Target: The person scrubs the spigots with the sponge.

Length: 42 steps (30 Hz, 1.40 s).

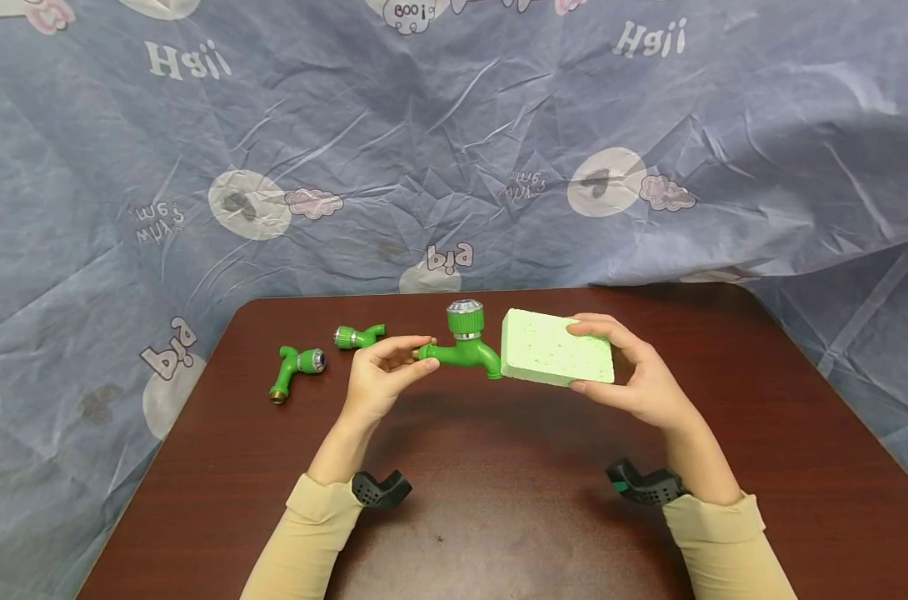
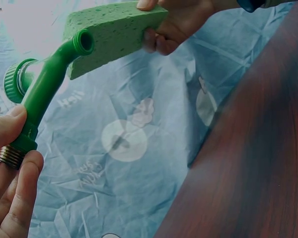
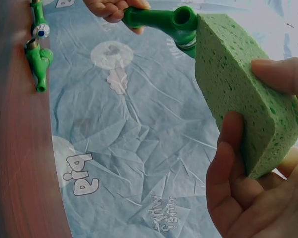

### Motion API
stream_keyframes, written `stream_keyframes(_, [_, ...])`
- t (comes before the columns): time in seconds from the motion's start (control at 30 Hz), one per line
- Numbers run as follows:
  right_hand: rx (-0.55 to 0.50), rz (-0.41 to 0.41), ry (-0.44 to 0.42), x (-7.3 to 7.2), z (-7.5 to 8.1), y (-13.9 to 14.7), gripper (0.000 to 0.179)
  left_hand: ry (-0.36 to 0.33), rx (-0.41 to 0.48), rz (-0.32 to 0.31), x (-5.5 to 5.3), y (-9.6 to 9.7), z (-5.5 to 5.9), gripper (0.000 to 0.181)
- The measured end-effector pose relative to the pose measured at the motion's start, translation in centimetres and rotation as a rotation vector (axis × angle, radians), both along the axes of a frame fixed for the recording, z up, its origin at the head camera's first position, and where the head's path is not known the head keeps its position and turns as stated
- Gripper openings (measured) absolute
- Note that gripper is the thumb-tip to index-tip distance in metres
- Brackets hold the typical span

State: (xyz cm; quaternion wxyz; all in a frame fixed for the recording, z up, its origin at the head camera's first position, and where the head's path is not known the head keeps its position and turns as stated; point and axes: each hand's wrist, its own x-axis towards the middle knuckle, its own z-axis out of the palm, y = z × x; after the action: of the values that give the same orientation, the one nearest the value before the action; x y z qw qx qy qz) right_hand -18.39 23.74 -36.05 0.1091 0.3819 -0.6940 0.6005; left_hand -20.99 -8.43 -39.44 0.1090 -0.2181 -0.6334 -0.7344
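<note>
My left hand (image 1: 375,379) pinches a green faucet (image 1: 465,354) by its brass-threaded inlet end, holding it above the table with its ribbed, silver-topped knob upward. The faucet's spout points right and down. In the left wrist view the threads (image 2: 11,156) show between thumb and fingers. A pale green sponge block (image 1: 555,348) is gripped at its right end by my right hand (image 1: 641,375), thumb on one side and fingers on the other. The sponge's left edge is right at the faucet's spout, and in the right wrist view the spout (image 3: 184,19) overlaps the sponge's corner.
Two more green faucets lie at the table's left: one (image 1: 292,371) nearer the edge, another (image 1: 360,336) behind my left hand. The dark red-brown table (image 1: 484,500) ends at a blue printed cloth (image 1: 454,167) behind it. Each wrist wears a black band (image 1: 381,490).
</note>
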Motion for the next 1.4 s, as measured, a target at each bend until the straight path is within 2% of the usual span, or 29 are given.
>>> stream_keyframes(0.1, [-0.015,-0.021,-0.025,0.0,0.0,-0.1,0.063,-0.002,0.005,-0.006,0.0,0.0,0.0,0.033])
stream_keyframes(0.27, [-0.009,-0.107,-0.053,0.0,-0.1,-0.4,0.063,0.003,-0.019,-0.011,0.3,0.0,0.0,0.032])
stream_keyframes(0.6, [0.008,-0.199,0.009,-0.1,-0.6,-1.6,0.062,0.012,-0.034,-0.027,0.5,0.6,0.1,0.031])
stream_keyframes(0.8, [0.035,-0.243,0.035,0.0,-0.4,-1.3,0.064,0.027,-0.068,0.034,0.6,0.5,0.3,0.027])
stream_keyframes(0.97, [0.009,-0.272,0.037,0.0,-0.5,-1.6,0.064,0.007,-0.086,0.089,0.8,0.5,0.5,0.027])
stream_keyframes(1.1, [-0.020,-0.289,0.008,0.0,-0.8,-2.2,0.064,0.014,-0.119,0.110,1.0,0.7,0.7,0.026])
stream_keyframes(1.27, [-0.048,-0.289,-0.015,0.6,-0.1,-3.1,0.061,0.054,-0.096,0.090,1.9,1.0,2.0,0.023])
stream_keyframes(1.33, [-0.047,-0.289,-0.010,1.0,0.5,-3.4,0.059,0.049,-0.077,0.073,2.3,1.0,2.6,0.022])
stream_keyframes(1.4, [-0.059,-0.277,-0.017,0.9,0.3,-3.4,0.059,0.032,-0.069,0.066,2.5,1.0,2.9,0.023])
